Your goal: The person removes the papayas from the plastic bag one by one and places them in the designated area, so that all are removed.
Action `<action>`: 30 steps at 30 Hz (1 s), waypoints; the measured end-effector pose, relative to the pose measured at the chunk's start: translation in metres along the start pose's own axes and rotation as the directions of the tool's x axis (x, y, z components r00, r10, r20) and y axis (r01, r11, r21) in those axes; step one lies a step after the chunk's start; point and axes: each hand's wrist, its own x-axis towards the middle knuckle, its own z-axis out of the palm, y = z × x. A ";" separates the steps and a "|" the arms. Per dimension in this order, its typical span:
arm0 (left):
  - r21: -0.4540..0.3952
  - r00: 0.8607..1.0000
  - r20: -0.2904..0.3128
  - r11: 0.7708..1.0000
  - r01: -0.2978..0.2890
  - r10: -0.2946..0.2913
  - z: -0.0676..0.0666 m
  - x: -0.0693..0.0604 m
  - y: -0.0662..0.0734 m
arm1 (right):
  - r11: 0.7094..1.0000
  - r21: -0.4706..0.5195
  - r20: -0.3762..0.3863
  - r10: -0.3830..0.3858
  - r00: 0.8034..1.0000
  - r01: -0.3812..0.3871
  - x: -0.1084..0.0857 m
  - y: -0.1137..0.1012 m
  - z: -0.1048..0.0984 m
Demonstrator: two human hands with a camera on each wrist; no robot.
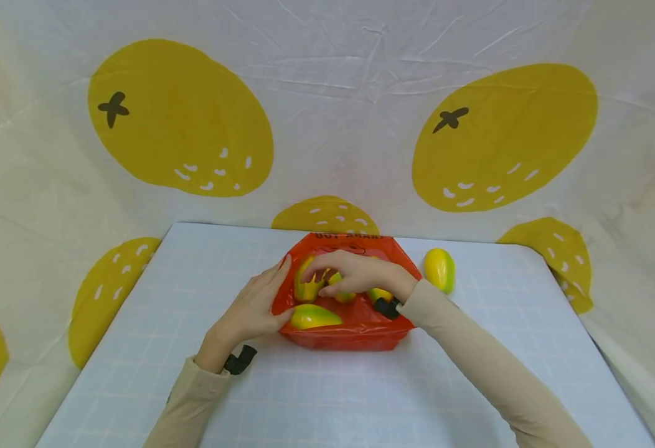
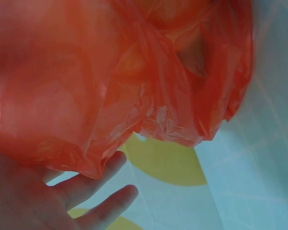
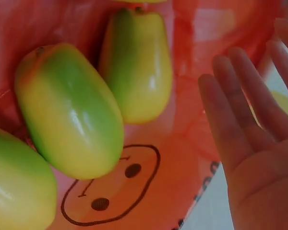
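A red plastic bag [image 1: 355, 336] lies spread with its mouth upward, and several glossy yellow-green mango-like fruits [image 1: 315, 316] rest in it. My left hand [image 1: 251, 311] is at the bag's left side, fingers spread and touching the plastic; its thumb tip comes close to the front fruit. In the left wrist view, two straight fingers [image 2: 105, 206] show below the bag, which partly hides the others. Over the bag's middle hovers my right hand [image 1: 352, 267], fingers loosely bent and holding nothing. The right wrist view shows its extended fingers [image 3: 240, 100] apart from the fruits [image 3: 69, 110].
One more yellow-green fruit [image 1: 439, 269] lies on the table just right of the bag. The white table [image 1: 316, 404] has a faint grid. Behind it hangs a pale cloth [image 1: 339, 137] printed with large yellow fruits. Black wrist devices [image 1: 240, 359] sit at both wrists.
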 end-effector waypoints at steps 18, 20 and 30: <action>0.018 0.999 -0.018 0.999 -0.030 0.031 -0.002 0.000 0.001 | 0.943 -0.315 0.223 0.180 0.958 -0.104 0.018 -0.006 0.031; 0.023 0.999 -0.019 0.999 -0.031 0.032 -0.001 0.000 0.001 | 0.932 -0.341 0.218 0.201 0.955 -0.119 0.018 -0.004 0.032; 0.018 1.000 -0.002 1.000 -0.006 0.006 -0.002 0.000 0.002 | 0.902 -0.400 0.227 0.268 0.936 -0.161 0.016 0.006 0.036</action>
